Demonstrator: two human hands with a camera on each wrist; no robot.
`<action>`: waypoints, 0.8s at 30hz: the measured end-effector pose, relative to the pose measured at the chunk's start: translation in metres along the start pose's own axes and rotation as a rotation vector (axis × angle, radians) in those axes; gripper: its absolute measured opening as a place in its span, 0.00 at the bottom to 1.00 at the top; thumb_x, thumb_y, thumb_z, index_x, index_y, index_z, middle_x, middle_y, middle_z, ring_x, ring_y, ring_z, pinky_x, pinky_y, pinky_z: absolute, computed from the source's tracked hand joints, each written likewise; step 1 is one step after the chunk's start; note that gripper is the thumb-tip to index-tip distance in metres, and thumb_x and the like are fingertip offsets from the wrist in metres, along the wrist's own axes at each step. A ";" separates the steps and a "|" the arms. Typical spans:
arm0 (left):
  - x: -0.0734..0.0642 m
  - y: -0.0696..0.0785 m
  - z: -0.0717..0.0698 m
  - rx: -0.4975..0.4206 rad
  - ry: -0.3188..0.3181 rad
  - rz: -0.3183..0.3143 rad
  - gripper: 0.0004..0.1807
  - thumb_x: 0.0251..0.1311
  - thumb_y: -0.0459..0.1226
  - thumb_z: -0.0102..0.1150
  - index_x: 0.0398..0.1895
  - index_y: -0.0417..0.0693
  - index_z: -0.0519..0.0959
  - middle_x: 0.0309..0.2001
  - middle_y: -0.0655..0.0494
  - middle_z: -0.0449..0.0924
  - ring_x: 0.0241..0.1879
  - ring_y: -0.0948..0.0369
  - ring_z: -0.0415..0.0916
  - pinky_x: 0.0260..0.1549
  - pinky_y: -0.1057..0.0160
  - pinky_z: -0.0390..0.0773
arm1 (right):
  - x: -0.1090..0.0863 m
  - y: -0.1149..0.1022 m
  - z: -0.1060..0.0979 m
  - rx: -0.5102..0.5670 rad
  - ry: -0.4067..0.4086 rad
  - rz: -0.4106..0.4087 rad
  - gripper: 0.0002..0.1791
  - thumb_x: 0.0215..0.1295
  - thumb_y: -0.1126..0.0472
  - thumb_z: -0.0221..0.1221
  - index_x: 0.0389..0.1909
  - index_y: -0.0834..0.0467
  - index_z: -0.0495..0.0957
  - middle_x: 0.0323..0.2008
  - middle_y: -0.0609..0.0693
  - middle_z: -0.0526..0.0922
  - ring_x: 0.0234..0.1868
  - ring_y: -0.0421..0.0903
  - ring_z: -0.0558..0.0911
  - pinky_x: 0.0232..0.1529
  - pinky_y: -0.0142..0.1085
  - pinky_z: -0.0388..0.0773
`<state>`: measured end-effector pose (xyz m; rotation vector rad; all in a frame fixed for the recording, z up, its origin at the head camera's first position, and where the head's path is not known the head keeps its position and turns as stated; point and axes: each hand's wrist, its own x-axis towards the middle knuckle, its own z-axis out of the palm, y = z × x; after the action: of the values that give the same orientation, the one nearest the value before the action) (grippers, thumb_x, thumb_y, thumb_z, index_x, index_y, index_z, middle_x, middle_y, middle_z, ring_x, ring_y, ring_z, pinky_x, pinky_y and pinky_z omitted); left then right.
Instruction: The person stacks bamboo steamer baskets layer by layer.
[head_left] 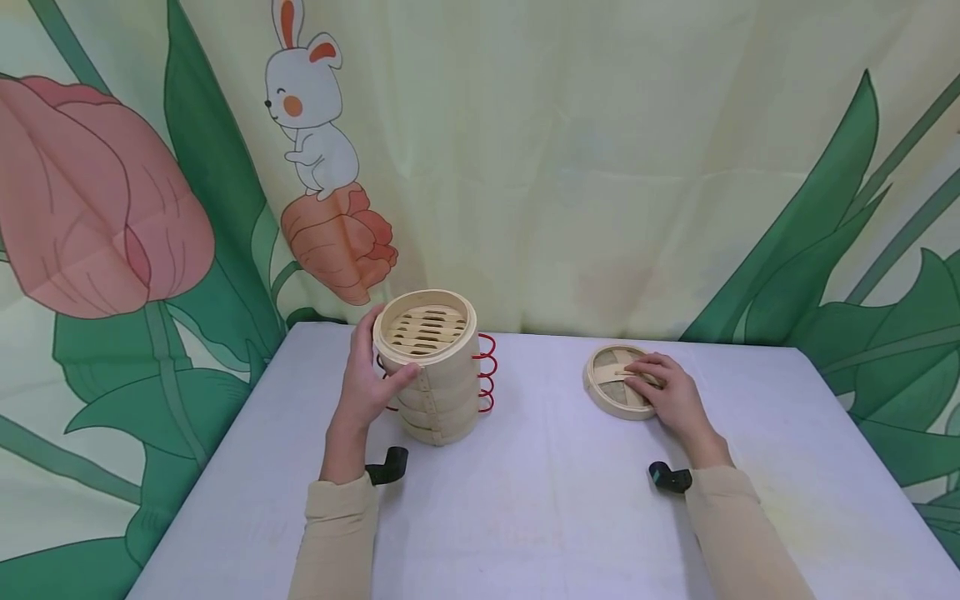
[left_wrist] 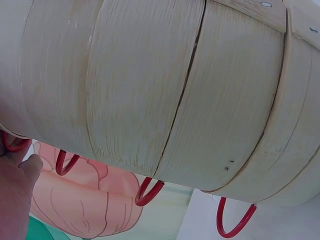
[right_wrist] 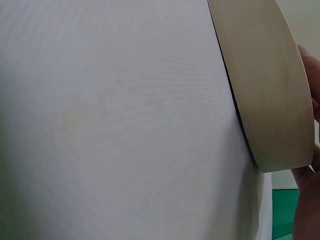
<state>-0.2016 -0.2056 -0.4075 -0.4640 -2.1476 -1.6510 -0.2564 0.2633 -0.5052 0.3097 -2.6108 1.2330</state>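
Note:
A tall stack of round bamboo steamer baskets (head_left: 442,408) stands at the left of the table, its slatted top tier (head_left: 427,329) uncovered. My left hand (head_left: 360,387) grips this stack near the top, thumb on the front rim and fingers round the left side. Red loop handles (head_left: 487,367) stick out from the tiers; several more hang along the wall in the left wrist view. Toward the right lies the woven steamer lid (head_left: 617,407), flat on the cloth. Over it, my right hand (head_left: 678,400) pinches the strip at its centre. The lid's plain side wall (right_wrist: 272,90) fills the right wrist view's upper right.
A white cloth (head_left: 540,508) covers the table. Behind its back edge hangs a printed curtain (head_left: 570,167) with a rabbit, tulip and leaves. Black wrist-worn devices (head_left: 387,467) project inward from both wrists, low over the cloth.

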 end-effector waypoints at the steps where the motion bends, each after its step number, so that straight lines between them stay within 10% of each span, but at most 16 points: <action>1: 0.000 0.000 0.000 -0.001 0.001 0.002 0.54 0.47 0.41 0.69 0.77 0.38 0.52 0.72 0.40 0.54 0.72 0.49 0.52 0.68 0.34 0.43 | -0.001 -0.001 0.000 0.002 0.005 -0.006 0.12 0.65 0.65 0.67 0.48 0.66 0.85 0.56 0.63 0.74 0.66 0.66 0.65 0.65 0.64 0.58; 24: 0.000 0.000 0.000 0.012 0.004 0.015 0.54 0.46 0.40 0.68 0.77 0.38 0.52 0.72 0.38 0.54 0.73 0.49 0.52 0.69 0.35 0.42 | -0.003 -0.055 -0.009 -0.102 0.165 -0.220 0.09 0.57 0.73 0.70 0.40 0.67 0.87 0.46 0.61 0.78 0.56 0.62 0.72 0.57 0.58 0.64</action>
<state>-0.2016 -0.2051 -0.4073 -0.4718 -2.1441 -1.6290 -0.2367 0.2366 -0.4600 0.4428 -2.4146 1.0041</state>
